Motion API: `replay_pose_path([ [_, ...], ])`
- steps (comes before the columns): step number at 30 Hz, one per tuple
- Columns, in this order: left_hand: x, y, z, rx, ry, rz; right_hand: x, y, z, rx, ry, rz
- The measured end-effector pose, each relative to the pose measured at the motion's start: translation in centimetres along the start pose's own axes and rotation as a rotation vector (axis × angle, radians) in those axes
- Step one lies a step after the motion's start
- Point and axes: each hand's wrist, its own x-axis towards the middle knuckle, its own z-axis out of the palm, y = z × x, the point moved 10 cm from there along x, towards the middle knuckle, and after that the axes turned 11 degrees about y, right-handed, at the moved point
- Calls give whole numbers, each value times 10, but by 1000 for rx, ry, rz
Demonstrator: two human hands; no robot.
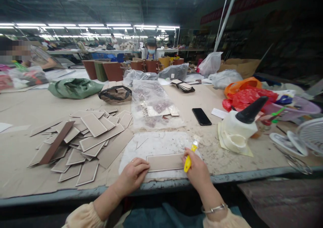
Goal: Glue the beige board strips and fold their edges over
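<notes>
A long beige strip with a pale border [165, 162] lies flat on a white board [156, 142] at the table's front edge. My left hand [135, 172] rests on the strip's left end, its fingers together. At the right end, my right hand [195, 169] is closed around a yellow-handled brush [187, 164], whose tip points up and away from me; fingertips of that hand meet the strip. To the left is a loose heap of similar beige pieces [93, 124], with a brown strip [57, 143] lying across it.
A white bottle with a black cone [236, 128] stands at the right, near a black phone [201, 116]. Behind the board lies clear plastic wrapping [153, 103]. Red bags [248, 98] and a green bag [75, 87] lie farther off. Two people sit across the tables.
</notes>
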Motion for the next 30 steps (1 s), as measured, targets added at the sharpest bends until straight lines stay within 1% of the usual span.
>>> replay_pose_path([
  [2, 3, -5, 0, 21, 13, -50, 4, 18, -7, -61, 22, 49],
  [3, 6, -8, 0, 42, 15, -74, 4, 22, -9, -75, 23, 55],
  [5, 13, -14, 3, 102, -9, -122, 5, 22, -9, -81, 23, 40],
  [6, 17, -17, 6, 135, -41, -146, 5, 19, -9, -78, 26, 26],
  [10, 40, -24, 26, 195, -264, -224, 6, 11, -11, -66, 46, -10],
  [12, 48, -28, 35, 181, -380, -305, 7, 10, -14, -62, 57, -11],
  [14, 54, -32, 38, 170, -459, -393, 9, 11, -18, -57, 66, -13],
  [17, 54, -33, 38, 135, -511, -467, 11, 14, -26, -33, 106, -14],
  [20, 38, -31, 40, 59, -549, -532, 14, 16, -37, 12, 180, -6],
  [22, 20, -27, 44, -143, -517, -660, 16, 16, -43, 41, 221, 5],
  [24, -1, -20, 49, -560, -376, -908, 17, 15, -46, 78, 234, 27],
  [25, -10, -15, 51, -740, -285, -1011, 18, 14, -46, 105, 232, 47],
  [26, -16, -10, 51, -878, -191, -1076, 18, 14, -46, 136, 226, 73],
  [28, -25, 2, 52, -1031, -54, -1140, 18, 14, -45, 201, 214, 133],
  [30, -28, 13, 52, -1104, 24, -1165, 18, 14, -45, 264, 210, 191],
])
